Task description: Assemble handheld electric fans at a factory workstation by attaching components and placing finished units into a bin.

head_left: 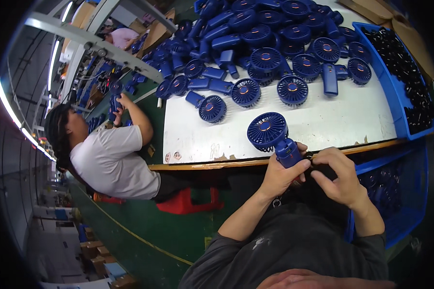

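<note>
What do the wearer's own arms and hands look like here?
The left hand and right hand are ungloved, with no watch visible on either wrist. The forearms are uncovered, below dark grey, loose-looking short sleeves that end near the elbows.

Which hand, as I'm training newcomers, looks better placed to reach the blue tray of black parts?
Probably the right hand: it's nearer the blue tray, while the left hand grips a blue fan. Whether the right hand holds something is unclear.
</note>
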Demonstrator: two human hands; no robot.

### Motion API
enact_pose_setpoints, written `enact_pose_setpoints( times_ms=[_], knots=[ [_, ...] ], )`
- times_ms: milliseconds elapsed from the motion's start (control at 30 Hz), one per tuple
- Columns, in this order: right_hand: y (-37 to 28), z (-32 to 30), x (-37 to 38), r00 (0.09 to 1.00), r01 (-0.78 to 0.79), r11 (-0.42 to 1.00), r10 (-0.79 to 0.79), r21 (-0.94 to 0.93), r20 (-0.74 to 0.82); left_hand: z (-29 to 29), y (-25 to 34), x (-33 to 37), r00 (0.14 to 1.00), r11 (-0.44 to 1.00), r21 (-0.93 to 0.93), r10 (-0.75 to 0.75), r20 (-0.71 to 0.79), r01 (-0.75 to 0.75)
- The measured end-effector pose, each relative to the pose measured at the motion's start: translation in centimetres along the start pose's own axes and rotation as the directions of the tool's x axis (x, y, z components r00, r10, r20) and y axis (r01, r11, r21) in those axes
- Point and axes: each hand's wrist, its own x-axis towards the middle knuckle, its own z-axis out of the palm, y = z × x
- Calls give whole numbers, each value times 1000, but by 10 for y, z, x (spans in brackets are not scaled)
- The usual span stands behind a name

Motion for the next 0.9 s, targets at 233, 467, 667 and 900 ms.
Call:
enact_pose_setpoints(
  times_ms=[233, 467, 667, 900],
  knots=[
    [18, 0, 15, 968, 247, 938, -251, -243, 14, -6, 10, -2, 976, 984, -35, -168, 136, 174],
    [17, 3, 45, 926, 376, 870, -347, -318, 147, -4, -13, -5, 961, 948, -295, -32, 274, 116],
    [21, 9, 33, 963, 266, 933, -245, -243, 115, 7, -11, -1, 981, 959, -229, -141, 131, 169],
    [23, 9, 39, 960, 269, 939, -243, -214, 140, -5, -19, 0, 952, 924, -344, -59, 301, 166]
  ],
)
